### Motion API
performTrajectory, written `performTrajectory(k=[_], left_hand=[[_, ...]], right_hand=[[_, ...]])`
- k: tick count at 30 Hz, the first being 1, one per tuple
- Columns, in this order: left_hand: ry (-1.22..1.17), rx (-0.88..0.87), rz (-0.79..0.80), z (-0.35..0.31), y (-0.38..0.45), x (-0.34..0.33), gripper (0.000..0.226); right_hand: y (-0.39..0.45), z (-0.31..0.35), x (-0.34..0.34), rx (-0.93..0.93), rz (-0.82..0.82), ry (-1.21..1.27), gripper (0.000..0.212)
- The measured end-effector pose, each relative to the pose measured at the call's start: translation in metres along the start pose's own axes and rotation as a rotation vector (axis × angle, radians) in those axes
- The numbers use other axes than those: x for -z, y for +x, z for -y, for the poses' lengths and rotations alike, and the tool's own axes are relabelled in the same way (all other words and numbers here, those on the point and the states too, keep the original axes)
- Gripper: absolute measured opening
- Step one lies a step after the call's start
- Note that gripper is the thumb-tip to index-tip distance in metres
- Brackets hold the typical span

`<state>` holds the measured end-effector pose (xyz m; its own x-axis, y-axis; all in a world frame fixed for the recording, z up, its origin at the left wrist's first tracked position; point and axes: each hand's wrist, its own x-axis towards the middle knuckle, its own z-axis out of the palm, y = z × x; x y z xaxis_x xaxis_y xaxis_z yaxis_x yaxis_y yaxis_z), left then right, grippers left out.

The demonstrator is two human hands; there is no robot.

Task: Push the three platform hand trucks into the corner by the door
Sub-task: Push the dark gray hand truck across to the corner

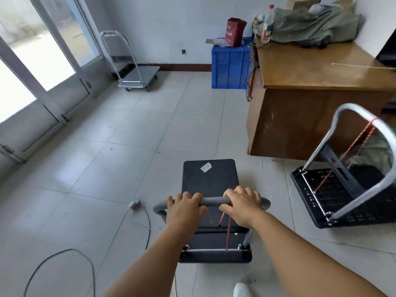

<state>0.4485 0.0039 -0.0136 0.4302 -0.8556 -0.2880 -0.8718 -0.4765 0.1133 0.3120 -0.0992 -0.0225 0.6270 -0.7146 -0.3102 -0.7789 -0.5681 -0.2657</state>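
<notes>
The black hand truck [211,183] I am pushing stands on the tiled floor [107,168] right in front of me, in the middle of the room and well apart from the corner by the glass door [42,61], where the silver hand truck [137,78] is already parked against the wall. My left hand [184,207] and my right hand [243,205] both have their fingers curled shut around the grey handle bar [212,201], one on each side of its middle. A red cord [228,228] hangs from the bar just under my right hand, and I judge it could swing down and snag a wheel or the hinge rod if I push fast. On the floor to my left a dark cable [64,260] loops near my path, with a small adapter [134,204] just beside the deck; veering left could run a caster over them and jolt or stop the cart. To my right the third hand truck [342,194] sits near the wooden desk [321,93], its handle tilted, and a wide turn could clip it. Further ahead, the blue crate [230,65] stands by the far wall, and too much speed could ram my deck into the parked silver one or the door frame.
</notes>
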Motion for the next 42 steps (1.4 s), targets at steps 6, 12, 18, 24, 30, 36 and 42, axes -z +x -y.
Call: performTrajectory(k=[6, 12, 18, 24, 30, 36, 42], left_hand=[[0.030, 0.053, 0.007, 0.003, 0.066, 0.021, 0.034], [-0.028, 0.126, 0.000, -0.001, 0.126, 0.039, 0.038], [-0.039, 0.165, -0.024, 0.016, 0.191, 0.059, 0.035], [-0.065, 0.171, -0.050, 0.044, 0.262, 0.079, 0.033], [-0.068, 0.165, -0.066, 0.076, 0.336, 0.103, 0.032], [-0.086, 0.170, -0.060, 0.108, 0.407, 0.126, 0.031], [-0.092, 0.184, -0.087, 0.142, 0.479, 0.153, 0.033]], right_hand=[[0.077, -0.009, 0.030, 0.088, 0.054, -0.036, 0.038], [0.150, -0.021, 0.060, 0.158, 0.093, -0.062, 0.033], [0.224, -0.013, 0.083, 0.206, 0.110, -0.075, 0.034], [0.300, 0.006, 0.107, 0.203, 0.143, -0.103, 0.033], [0.379, 0.028, 0.130, 0.194, 0.160, -0.100, 0.031], [0.454, 0.048, 0.150, 0.201, 0.151, -0.100, 0.030], [0.537, 0.071, 0.169, 0.226, 0.130, -0.110, 0.031]])
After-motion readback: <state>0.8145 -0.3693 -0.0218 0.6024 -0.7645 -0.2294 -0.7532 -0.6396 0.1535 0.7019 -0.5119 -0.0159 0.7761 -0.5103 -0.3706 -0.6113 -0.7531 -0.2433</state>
